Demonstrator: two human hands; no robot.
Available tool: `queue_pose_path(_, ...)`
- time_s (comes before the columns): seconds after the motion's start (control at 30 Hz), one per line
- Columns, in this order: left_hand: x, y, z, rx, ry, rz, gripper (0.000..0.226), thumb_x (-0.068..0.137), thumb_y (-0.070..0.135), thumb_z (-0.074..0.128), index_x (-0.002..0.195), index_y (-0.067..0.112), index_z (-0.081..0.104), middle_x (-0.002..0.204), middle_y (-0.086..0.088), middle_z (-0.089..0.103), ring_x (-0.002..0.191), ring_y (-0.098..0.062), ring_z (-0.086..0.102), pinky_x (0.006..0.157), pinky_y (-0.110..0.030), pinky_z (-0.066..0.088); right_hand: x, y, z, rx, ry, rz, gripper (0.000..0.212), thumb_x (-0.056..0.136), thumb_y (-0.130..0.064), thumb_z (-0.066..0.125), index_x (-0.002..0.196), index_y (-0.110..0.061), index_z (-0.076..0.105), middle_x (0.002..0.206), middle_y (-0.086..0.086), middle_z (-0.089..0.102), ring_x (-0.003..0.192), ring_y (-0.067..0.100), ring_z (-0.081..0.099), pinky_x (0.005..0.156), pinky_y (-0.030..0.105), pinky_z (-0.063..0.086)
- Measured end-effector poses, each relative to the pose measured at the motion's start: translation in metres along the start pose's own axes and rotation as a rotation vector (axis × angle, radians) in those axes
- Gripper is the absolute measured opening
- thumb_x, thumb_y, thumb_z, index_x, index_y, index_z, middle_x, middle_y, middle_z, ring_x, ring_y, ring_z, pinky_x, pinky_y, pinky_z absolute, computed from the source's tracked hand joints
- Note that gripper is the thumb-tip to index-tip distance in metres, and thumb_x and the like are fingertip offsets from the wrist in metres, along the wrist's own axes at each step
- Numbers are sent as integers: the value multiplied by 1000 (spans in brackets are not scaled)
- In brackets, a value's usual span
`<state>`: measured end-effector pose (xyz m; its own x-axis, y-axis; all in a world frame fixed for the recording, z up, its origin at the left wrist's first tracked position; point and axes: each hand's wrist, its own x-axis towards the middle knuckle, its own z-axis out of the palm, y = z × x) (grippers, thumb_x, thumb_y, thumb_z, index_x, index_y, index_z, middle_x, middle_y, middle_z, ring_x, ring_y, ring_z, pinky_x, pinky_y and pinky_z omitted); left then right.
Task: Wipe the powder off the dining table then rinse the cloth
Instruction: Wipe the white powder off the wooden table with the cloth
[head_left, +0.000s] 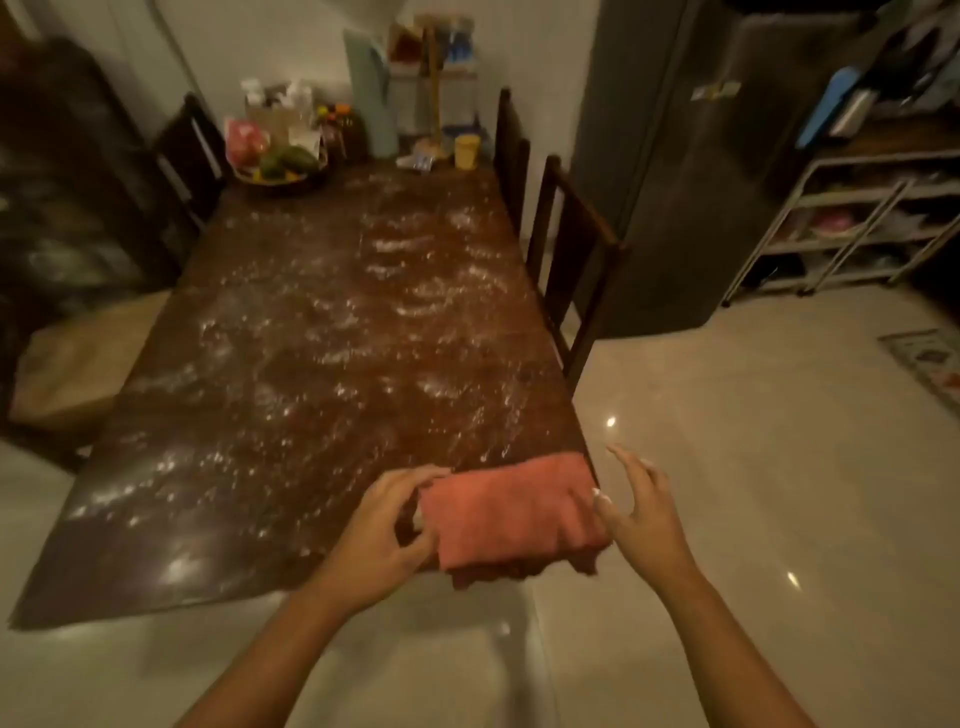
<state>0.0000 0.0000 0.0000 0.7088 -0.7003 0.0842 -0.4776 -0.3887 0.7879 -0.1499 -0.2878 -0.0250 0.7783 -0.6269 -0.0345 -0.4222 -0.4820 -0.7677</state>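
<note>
A folded pink-red cloth (511, 512) lies on the near right corner of the dark brown dining table (218, 582). White powder (322, 332) is scattered over most of the tabletop. My left hand (382, 530) pinches the cloth's left edge between thumb and fingers. My right hand (636, 512) is at the cloth's right side, fingers spread, with the thumb touching the cloth's edge.
At the table's far end stand a fruit bowl (280, 166), bottles (291, 111) and a yellow cup (466, 150). Dark wooden chairs (566, 260) line the right side, with a cushioned seat (78, 358) on the left. A grey fridge (691, 171) and a metal rack (857, 223) stand to the right, over pale tiled floor.
</note>
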Motion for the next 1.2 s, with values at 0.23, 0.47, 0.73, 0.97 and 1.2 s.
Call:
queue_pose_path(0.23,-66,-66,106,-105,-48,-231,43,84,33,58,124,48,55,126,35,41,123,-5,45,99,-30,43,-14,80,55,153,-144,209,63,81,-19,79,133,-22,46,123,6,57,109,24,61,87,41,56)
queue_pose_path(0.47,-77,-118,167,-65,-112,-430,39,81,40,59,113,61,59,144,0,38,139,-12,29,113,-30,28,-19,130,84,319,-250,400,81,85,-14,77,148,-30,28,137,-4,51,124,13,49,103,36,43)
queue_pose_path(0.73,-55,-139,194,-77,-144,-387,48,81,10,68,122,33,66,126,4,56,118,-9,49,103,-16,36,-34,162,94,257,-354,435,27,93,-15,68,118,-15,60,109,-2,64,96,1,58,81,21,44)
queue_pose_path(0.97,-78,-129,207,-44,-117,-434,52,82,2,73,122,33,63,106,-1,55,95,-5,54,82,0,37,-74,166,78,396,-313,500,29,97,-5,59,124,-10,51,97,13,69,72,7,65,62,17,51)
queue_pose_path(1.2,-91,-95,203,-351,-35,-582,48,89,-2,65,111,41,70,107,-3,61,96,-24,65,82,-32,59,-94,157,57,553,-209,549,45,95,-4,62,134,-20,45,105,11,70,89,17,73,70,27,59)
